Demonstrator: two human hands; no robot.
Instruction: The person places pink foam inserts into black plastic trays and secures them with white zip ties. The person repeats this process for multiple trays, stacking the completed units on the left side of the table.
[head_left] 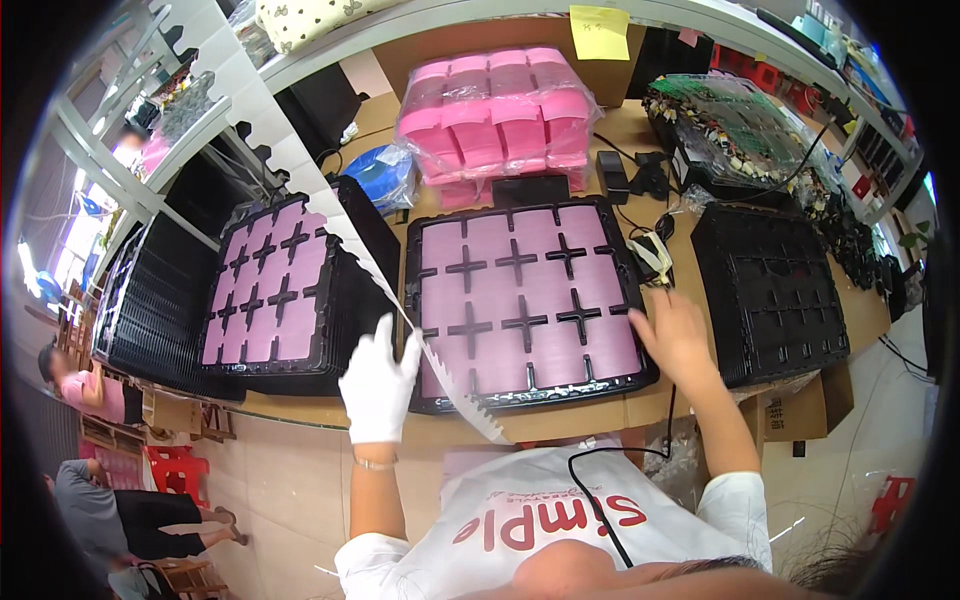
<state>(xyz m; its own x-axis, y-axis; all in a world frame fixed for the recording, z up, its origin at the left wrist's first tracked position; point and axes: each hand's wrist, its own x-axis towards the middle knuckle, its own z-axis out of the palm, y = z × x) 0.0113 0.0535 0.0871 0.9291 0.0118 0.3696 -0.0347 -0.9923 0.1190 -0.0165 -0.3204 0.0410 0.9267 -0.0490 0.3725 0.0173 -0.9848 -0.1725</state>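
Observation:
A black plastic tray (pixel 520 391) lies in front of me, its cells lined with pink sheets and parted by black cross-shaped dividers. At its left edge is my left hand (pixel 378 388) in a white glove, fingers stretched upward and thumb apart, with nothing seen in it. My bare right hand (pixel 678 335) rests at the tray's right rim, fingers apart, one fingertip touching the rim. Past the left hand's thumb, a white strip with a jagged edge (pixel 440 372) slants across the tray's left side.
To the left stands a stack of black trays (pixel 160 310), beside another pink-lined tray (pixel 265 290). Empty-looking black trays (pixel 785 300) are on the right. Behind sit wrapped pink parts (pixel 500 120), a blue roll (pixel 380 178), circuit boards (pixel 740 120) and a cable (pixel 572 465).

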